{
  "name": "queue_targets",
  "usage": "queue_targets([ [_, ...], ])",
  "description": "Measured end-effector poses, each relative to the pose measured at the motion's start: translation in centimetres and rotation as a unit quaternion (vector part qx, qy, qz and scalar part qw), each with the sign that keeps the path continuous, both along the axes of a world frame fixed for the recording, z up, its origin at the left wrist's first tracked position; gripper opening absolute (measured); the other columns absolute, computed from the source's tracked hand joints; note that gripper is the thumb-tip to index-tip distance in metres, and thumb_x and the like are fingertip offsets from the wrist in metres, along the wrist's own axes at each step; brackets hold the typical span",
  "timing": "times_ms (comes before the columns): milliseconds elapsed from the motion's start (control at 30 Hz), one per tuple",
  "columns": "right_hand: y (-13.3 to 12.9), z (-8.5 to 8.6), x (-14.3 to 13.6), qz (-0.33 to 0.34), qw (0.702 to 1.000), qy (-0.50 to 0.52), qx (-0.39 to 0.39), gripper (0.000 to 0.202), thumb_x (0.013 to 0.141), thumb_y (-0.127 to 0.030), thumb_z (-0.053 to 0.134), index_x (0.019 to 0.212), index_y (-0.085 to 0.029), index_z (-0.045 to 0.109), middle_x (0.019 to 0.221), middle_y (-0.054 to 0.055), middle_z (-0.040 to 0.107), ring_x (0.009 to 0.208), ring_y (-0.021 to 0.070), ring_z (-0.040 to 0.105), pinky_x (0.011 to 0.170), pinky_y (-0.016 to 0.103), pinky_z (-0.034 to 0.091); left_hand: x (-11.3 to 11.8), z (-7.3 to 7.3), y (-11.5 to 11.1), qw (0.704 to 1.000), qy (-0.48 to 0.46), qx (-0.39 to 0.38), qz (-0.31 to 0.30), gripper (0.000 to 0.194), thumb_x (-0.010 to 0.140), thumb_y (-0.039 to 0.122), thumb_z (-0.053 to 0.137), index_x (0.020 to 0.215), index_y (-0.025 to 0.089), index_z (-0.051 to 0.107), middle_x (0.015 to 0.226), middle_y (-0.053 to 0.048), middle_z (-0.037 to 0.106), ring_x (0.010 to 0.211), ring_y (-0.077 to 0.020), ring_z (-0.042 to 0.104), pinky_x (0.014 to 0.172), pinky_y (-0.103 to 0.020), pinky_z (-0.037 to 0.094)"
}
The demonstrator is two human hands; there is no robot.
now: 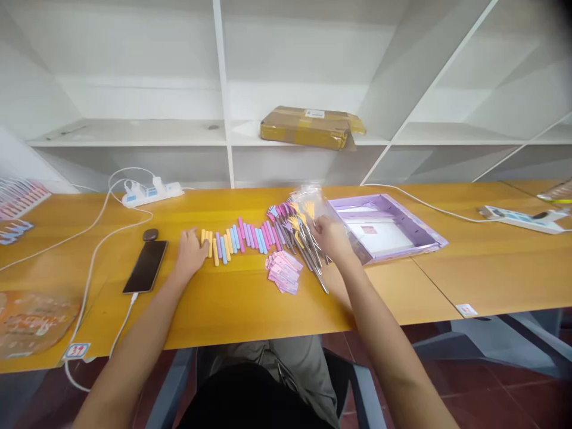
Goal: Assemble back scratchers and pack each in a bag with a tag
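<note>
My left hand (192,250) rests at the left end of a row of coloured sticks (250,236) in yellow, blue, purple and pink, its fingers apart around the yellow end. My right hand (329,233) is over a pile of metal rods with small coloured hand-shaped tips (297,223), its fingers bent at the pile's right side; what they hold, if anything, is hidden. Pink printed cards (285,272) lie fanned in front of the pile. A purple tray (424,235) with white inner parts stands to the right of my right hand.
A black phone (145,267) on a cable and a dark oval object (151,235) lie to the left. Power strips (154,195) and white cables run across the table (214,322). Clear plastic packaging (33,325) is at the front left. A taped carton (308,126) sits on the shelf.
</note>
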State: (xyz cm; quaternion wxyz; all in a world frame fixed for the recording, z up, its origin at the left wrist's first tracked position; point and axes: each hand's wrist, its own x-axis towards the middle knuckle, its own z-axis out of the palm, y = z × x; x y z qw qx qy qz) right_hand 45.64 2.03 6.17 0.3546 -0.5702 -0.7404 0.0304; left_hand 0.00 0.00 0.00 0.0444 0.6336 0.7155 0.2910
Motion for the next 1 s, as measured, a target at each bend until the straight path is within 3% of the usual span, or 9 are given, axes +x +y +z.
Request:
queue_targets([
  [133,2.5,-4.2,-1.8,0.014,0.999,0.009,-0.047,0.03,0.1,-0.03,0.058,0.076,-0.028,0.039,0.087,0.006,0.058,0.074,0.0215,0.052,0.073,0.037,0.043,-0.2,0.0,0.1,0.998,-0.031,-0.024,-0.043,0.044,0.102,0.038,0.055,0.138,0.014,0.057,0.136,-0.022,0.056,0.125,-0.0365,0.066,0.118,-0.056,0.052],
  [267,2.0,-6.2,-1.4,0.007,1.0,0.026,-0.013,0.023,0.102,-0.038,0.06,0.087,-0.027,0.046,0.108,0.012,0.06,0.087,0.0253,0.058,0.083,0.04,0.049,-1.1,0.1,0.9,0.998,-0.042,-0.011,-0.046,0.035,0.101,0.034,0.056,0.132,0.018,0.061,0.136,-0.018,0.057,0.103,-0.0293,0.07,0.112,-0.053,0.055],
  [467,1.6,-6.3,-0.2,0.011,0.998,0.061,0.018,0.027,0.104,-0.041,0.057,0.084,-0.027,0.046,0.094,0.006,0.059,0.086,0.0235,0.057,0.083,0.039,0.049,-1.8,-0.1,1.6,0.998,-0.051,-0.016,-0.045,0.027,0.098,0.026,0.057,0.123,0.018,0.065,0.13,-0.015,0.063,0.091,-0.025,0.068,0.107,-0.05,0.056],
  [600,1.9,-6.3,0.3,-0.012,0.995,0.088,0.039,0.026,0.102,-0.038,0.057,0.081,-0.027,0.047,0.086,0.003,0.057,0.082,0.0223,0.056,0.08,0.038,0.046,-1.9,-0.4,1.6,0.997,-0.056,-0.001,-0.055,0.024,0.097,0.024,0.057,0.119,0.019,0.065,0.124,-0.013,0.066,0.094,-0.0248,0.068,0.107,-0.048,0.056],
  [767,1.5,-6.2,0.7,-0.031,0.995,0.092,0.011,0.024,0.099,-0.038,0.057,0.08,-0.026,0.048,0.08,0.002,0.058,0.076,0.0211,0.054,0.076,0.037,0.044,-1.9,-0.7,1.6,0.998,-0.038,0.022,-0.033,0.019,0.093,0.022,0.058,0.112,0.02,0.061,0.109,-0.012,0.066,0.106,-0.0291,0.067,0.107,-0.047,0.055],
  [1000,1.1,-5.7,1.2,-0.05,0.994,0.093,0.003,0.03,0.101,-0.048,0.053,0.082,-0.025,0.053,0.077,0.002,0.059,0.074,0.0214,0.054,0.074,0.038,0.042,-2.1,-0.4,1.3,0.999,-0.022,0.022,-0.014,0.019,0.096,0.022,0.054,0.113,0.017,0.062,0.107,-0.014,0.069,0.11,-0.0315,0.068,0.108,-0.046,0.055],
])
